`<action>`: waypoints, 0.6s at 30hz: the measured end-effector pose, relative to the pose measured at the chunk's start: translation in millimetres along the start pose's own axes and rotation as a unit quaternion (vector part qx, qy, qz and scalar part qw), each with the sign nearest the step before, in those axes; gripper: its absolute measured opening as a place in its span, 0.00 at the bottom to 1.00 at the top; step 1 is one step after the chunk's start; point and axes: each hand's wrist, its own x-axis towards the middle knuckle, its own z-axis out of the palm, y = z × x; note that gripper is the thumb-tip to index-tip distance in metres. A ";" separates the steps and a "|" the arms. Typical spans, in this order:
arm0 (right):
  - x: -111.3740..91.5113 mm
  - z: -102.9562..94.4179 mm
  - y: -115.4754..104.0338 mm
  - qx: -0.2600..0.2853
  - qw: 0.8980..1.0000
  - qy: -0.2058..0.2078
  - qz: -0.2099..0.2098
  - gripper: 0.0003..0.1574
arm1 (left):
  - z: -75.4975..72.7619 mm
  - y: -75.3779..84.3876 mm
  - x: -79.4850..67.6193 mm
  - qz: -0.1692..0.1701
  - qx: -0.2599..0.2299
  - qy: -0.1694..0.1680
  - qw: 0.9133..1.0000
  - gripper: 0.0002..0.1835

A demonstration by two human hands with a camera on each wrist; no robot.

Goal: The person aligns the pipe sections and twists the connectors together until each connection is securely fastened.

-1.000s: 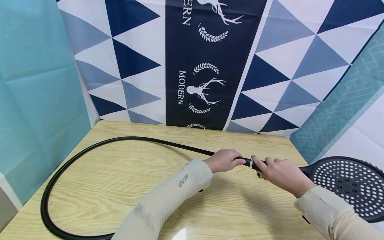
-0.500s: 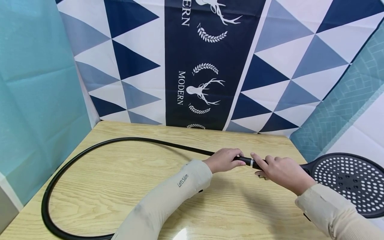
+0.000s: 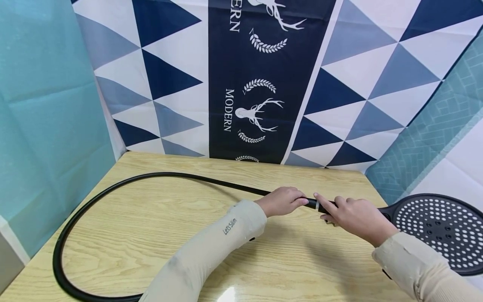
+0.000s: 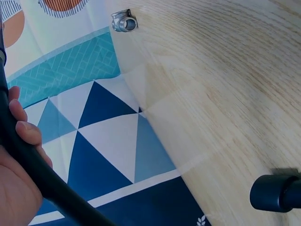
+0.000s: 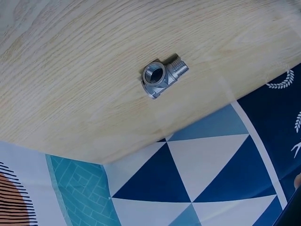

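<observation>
My left hand [image 3: 283,201] grips the black hose [image 3: 211,180] close to its end, and in the left wrist view the fingers [image 4: 27,132] curl round it. My right hand [image 3: 354,217] holds the handle of a black shower head [image 3: 439,233], its index finger stretched along the handle. Between the hands, hose end and handle meet at a pale ring [image 3: 317,205]; whether they are fully joined I cannot tell. The shower head's broad, perforated face is tilted up at the right. Under the right hand, a silver threaded tee fitting [image 5: 162,75] lies on the table, mostly hidden in the head view.
The hose loops across the left of the wooden table [image 3: 170,235] and runs behind the left sleeve [image 3: 211,247]. Its other end [image 4: 275,193], a black collar, shows in the left wrist view. Patterned cloth [image 3: 256,84] hangs along the table's back edge.
The shower head has turned slightly, its face now sitting a little higher than a second ago. Both hands stay in nearly the same place, still gripping hose and handle.
</observation>
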 end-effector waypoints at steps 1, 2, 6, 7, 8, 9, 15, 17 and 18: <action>0.0 -0.2 0.2 -0.001 1.000 0.000 0.000 0.47 | -0.2 0.4 0.3 0.000 0.000 0.000 1.000 0.16; 0.0 -0.3 0.4 -0.001 1.000 -0.001 0.000 0.46 | -0.4 0.8 0.4 -0.003 -0.001 -0.002 1.000 0.16; 0.1 -0.9 0.9 0.000 1.000 -0.012 0.002 0.46 | -2.2 1.4 0.8 -0.003 -0.001 -0.002 1.000 0.16; 0.3 -1.1 1.0 0.001 1.000 -0.015 0.002 0.46 | -1.3 -0.4 1.5 0.003 0.002 0.001 1.000 0.16; 0.5 -1.2 1.1 0.002 1.000 -0.017 0.002 0.46 | -2.2 -0.4 1.0 0.005 0.002 0.001 1.000 0.16; 0.7 -1.3 1.1 0.003 1.000 -0.017 0.003 0.46 | -2.6 -0.5 0.9 0.007 0.003 0.002 1.000 0.16; 1.9 -1.8 0.5 0.009 1.000 -0.010 0.005 0.45 | -3.7 0.0 0.3 0.010 -0.006 0.009 1.000 0.15; 2.1 -2.1 0.2 0.010 1.000 -0.010 0.006 0.44 | -2.8 -0.4 0.8 0.011 -0.003 0.015 1.000 0.14; 2.2 -2.3 0.1 0.010 1.000 -0.010 0.007 0.44 | -2.5 -0.5 0.9 0.011 0.001 0.017 1.000 0.14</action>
